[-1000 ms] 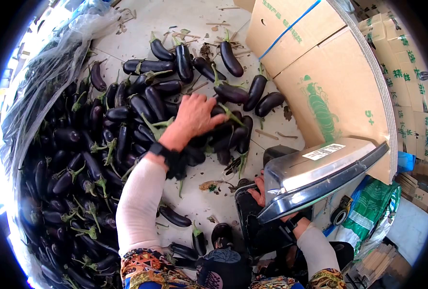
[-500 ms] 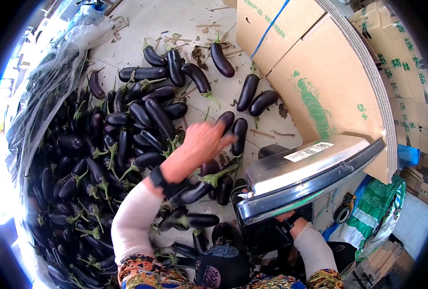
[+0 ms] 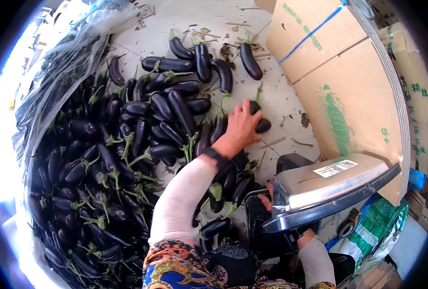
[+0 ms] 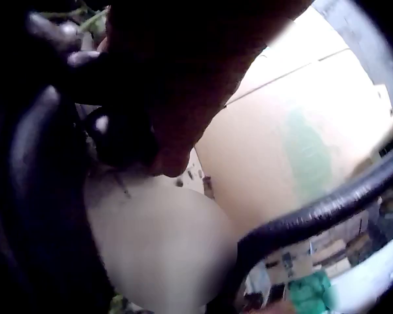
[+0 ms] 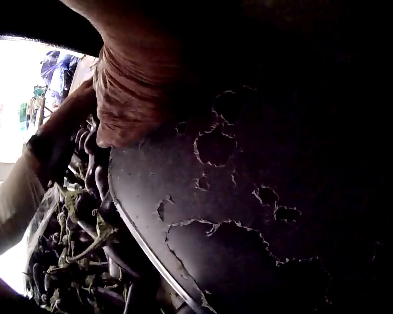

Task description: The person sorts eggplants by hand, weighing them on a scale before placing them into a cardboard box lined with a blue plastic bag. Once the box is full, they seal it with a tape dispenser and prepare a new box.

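Note:
My left hand [image 3: 244, 121] reaches out over the floor, fingers spread flat on two dark eggplants [image 3: 263, 126] at the right edge of a big eggplant heap [image 3: 103, 159]. In the left wrist view the palm [image 4: 183, 98] lies against a glossy eggplant [image 4: 118, 137]. My right hand [image 3: 269, 200] is low and mostly hidden under a tilted steel scale pan [image 3: 334, 185]. Its fingers [image 5: 128, 98] curl over the rim of a worn black base [image 5: 236, 216].
Clear plastic sheeting [image 3: 64, 67] lines the heap's left side. Large cardboard boxes [image 3: 348, 96] stand at the right, close to my left hand. Loose eggplants [image 3: 250, 61] and stem scraps lie on the pale floor beyond. A green sack [image 3: 377, 221] sits at lower right.
My left hand raked eggplants toward me, then reached out farther right onto the two near the boxes. The view shifted. The right hand stayed on the black base.

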A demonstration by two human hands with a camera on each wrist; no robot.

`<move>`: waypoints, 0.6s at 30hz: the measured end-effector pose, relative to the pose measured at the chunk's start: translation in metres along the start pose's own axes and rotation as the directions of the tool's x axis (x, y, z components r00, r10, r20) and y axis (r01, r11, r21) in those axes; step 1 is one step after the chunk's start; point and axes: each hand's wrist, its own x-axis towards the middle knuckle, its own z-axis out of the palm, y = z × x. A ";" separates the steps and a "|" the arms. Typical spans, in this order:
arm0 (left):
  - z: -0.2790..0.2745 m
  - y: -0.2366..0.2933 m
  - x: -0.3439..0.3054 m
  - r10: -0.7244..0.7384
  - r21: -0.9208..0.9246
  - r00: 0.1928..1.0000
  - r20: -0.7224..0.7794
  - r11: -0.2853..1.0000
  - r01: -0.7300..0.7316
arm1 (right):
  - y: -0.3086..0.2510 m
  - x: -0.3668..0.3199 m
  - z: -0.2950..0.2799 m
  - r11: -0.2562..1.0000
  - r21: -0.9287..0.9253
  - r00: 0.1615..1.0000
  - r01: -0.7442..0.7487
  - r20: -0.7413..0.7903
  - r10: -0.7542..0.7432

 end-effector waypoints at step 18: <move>-0.098 -0.064 0.031 -0.075 -0.109 0.964 -0.254 0.993 0.048 | -0.001 0.009 0.004 0.996 0.036 0.994 0.084 -0.066 -0.082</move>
